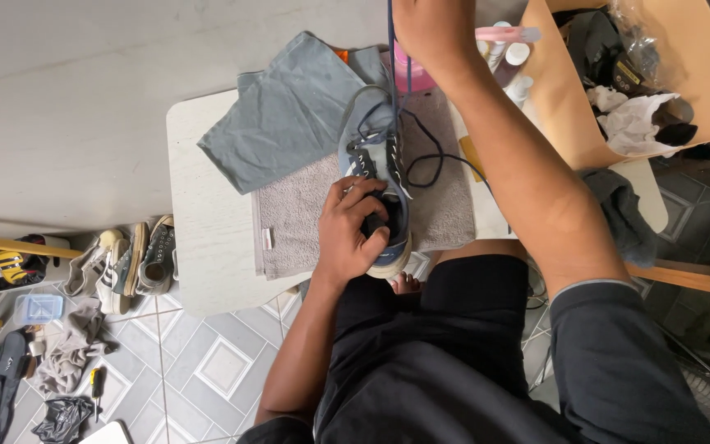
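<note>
Cardboard box [704, 74] at the worktop's [199, 205] far right holds crumpled cloths and dark clutter. The left hand [353, 230] clamps the shoe's [381, 164] heel opening on a grey towel [289, 218]; the raised right hand [429, 29] pinches the lace [391, 49], pulling it taut.
</note>
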